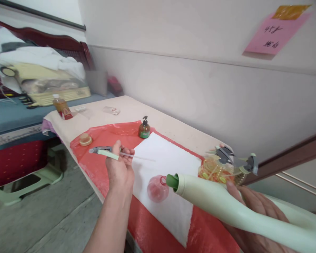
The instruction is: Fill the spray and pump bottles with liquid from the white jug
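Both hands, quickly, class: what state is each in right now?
Left hand: closed on a spray head with a thin tube.
Right hand: closed around a pale green container.

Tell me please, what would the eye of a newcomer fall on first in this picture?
Probably the large pale green spouted vessel in the right hand, at the lower right. Next, the round pink bottle on the white cloth, and the spray head with its thin tube in the left hand. The pink note, taped high on the wall at the right, also stands out.
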`<state>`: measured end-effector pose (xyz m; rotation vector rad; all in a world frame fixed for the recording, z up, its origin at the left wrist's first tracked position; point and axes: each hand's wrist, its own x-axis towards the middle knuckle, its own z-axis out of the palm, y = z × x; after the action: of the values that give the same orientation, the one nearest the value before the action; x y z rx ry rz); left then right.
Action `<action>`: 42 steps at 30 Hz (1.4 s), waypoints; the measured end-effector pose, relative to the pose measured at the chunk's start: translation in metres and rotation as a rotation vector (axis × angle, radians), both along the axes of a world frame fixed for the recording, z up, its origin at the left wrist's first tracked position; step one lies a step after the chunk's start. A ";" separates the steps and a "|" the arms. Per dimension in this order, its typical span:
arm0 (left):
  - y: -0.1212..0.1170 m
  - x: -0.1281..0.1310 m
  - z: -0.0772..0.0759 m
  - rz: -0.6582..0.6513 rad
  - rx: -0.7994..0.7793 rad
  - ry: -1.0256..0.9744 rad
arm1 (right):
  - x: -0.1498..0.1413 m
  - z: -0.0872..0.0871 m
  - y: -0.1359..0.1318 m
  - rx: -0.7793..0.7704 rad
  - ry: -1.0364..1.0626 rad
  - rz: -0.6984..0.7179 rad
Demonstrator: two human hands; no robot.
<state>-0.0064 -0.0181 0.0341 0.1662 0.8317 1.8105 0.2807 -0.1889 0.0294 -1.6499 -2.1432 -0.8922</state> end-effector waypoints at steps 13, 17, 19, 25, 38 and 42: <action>0.000 0.000 0.001 0.012 -0.003 -0.010 | -0.005 0.016 0.006 0.038 -0.304 0.019; 0.001 0.000 0.000 0.011 -0.008 -0.005 | -0.005 0.022 0.007 0.022 -0.323 0.035; 0.001 0.000 0.000 0.012 -0.006 -0.005 | -0.006 0.025 0.008 0.021 -0.331 0.036; 0.001 -0.001 0.000 0.010 -0.008 -0.003 | -0.011 0.031 0.012 0.048 -0.358 0.070; 0.001 -0.002 0.000 0.016 -0.005 -0.020 | -0.006 0.027 0.011 0.031 -0.331 0.042; 0.001 -0.002 0.000 0.015 -0.007 -0.008 | -0.008 0.029 0.013 0.036 -0.346 0.046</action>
<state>-0.0082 -0.0174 0.0346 0.1490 0.8356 1.8213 0.2729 -0.1757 0.0586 -1.5120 -2.3553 -1.2729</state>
